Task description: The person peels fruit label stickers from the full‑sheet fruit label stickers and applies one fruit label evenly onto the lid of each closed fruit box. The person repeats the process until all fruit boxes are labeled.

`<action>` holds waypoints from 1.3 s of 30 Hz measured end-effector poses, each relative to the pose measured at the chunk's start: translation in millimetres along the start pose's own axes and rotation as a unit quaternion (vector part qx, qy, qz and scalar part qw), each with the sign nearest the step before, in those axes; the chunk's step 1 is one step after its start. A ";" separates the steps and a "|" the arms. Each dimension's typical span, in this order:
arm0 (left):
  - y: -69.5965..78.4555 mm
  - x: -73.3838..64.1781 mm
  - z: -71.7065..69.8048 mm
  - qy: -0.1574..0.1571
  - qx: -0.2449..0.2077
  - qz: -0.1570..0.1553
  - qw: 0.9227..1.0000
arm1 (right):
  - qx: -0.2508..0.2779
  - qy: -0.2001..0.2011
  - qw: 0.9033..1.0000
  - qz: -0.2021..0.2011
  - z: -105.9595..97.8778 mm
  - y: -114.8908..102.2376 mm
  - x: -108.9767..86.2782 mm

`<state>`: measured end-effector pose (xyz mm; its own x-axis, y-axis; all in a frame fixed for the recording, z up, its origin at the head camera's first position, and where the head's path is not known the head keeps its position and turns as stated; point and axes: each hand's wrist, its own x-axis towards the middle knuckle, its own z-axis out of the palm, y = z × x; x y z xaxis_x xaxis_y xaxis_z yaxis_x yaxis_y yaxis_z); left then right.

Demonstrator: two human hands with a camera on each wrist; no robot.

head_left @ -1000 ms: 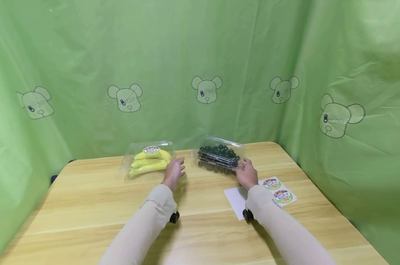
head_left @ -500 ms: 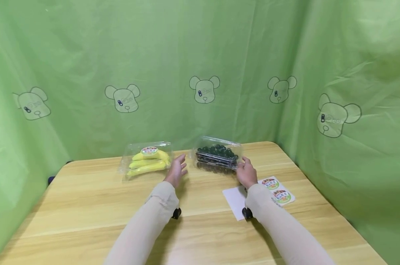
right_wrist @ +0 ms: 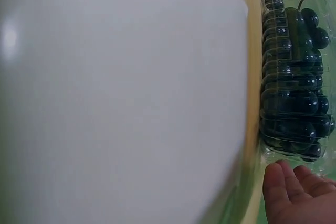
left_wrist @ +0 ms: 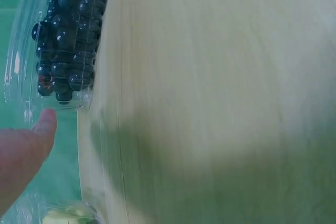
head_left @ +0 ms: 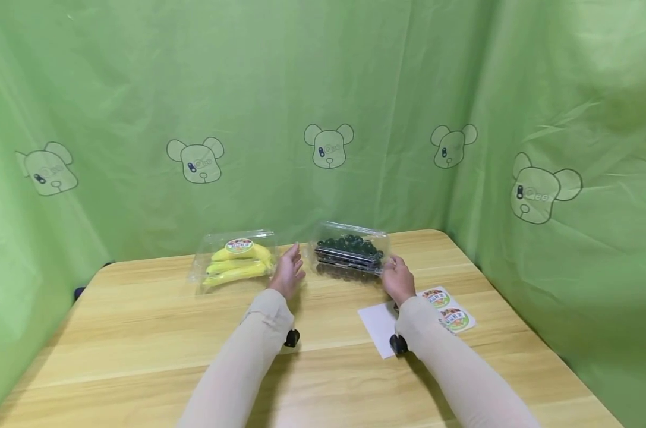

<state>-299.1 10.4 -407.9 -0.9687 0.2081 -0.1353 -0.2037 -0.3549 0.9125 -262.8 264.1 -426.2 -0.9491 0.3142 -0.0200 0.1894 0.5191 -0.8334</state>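
Observation:
Dark grapes (head_left: 349,245) fill a clear plastic clamshell box (head_left: 330,229) near the table's back edge. At its right end is my right hand (head_left: 399,279), fingertips at or very near the plastic; the right wrist view shows these fingers (right_wrist: 277,182) extended, and contact is hard to tell. My left hand (head_left: 287,273) hovers between the two boxes with fingers extended and nothing in them. In the left wrist view, one finger (left_wrist: 44,127) points toward the grape box's near end, a small gap apart. To the left, a second clear box (head_left: 207,241) holds yellow bananas (head_left: 239,267) under a round fruit sticker (head_left: 239,245).
A white sheet (head_left: 376,324) with round fruit stickers (head_left: 453,319) lies partly beneath my right forearm. The wooden table (head_left: 157,333) ends at a green curtain (head_left: 258,89) printed with bear heads.
My left hand has shifted slightly right, away from the bananas and toward the grape box. My right hand stays at the grape box's right end. The head view has turned slightly.

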 end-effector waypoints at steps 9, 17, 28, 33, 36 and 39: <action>-1.0 3.1 1.6 -0.005 -0.016 -0.008 1.000 | 0.052 -0.001 0.999 0.007 -0.4 8.0 -0.3; 0.8 3.0 4.6 0.003 -0.023 -0.017 1.000 | 0.076 -0.017 0.997 0.009 -0.3 4.2 0.2; 1.4 2.7 4.9 -0.009 -0.019 -0.021 1.000 | 0.093 -0.033 0.995 0.018 1.1 2.3 4.1; 0.5 2.0 4.8 -0.015 -0.010 -0.019 1.000 | 0.112 -0.019 0.993 0.019 1.5 0.4 3.5; 0.2 2.6 5.4 -0.020 -0.002 -0.018 1.000 | 0.121 -0.010 0.992 0.019 2.3 0.2 4.1; 0.5 3.4 6.2 -0.021 0.001 -0.018 1.000 | 0.136 -0.009 0.990 0.020 3.2 2.1 6.9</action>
<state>-301.7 16.6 -405.6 -0.9542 0.2579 -0.1516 -0.2375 -0.3449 0.9081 -269.8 264.9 -429.9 -0.9470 0.3144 -0.0650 0.1555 0.2721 -0.9496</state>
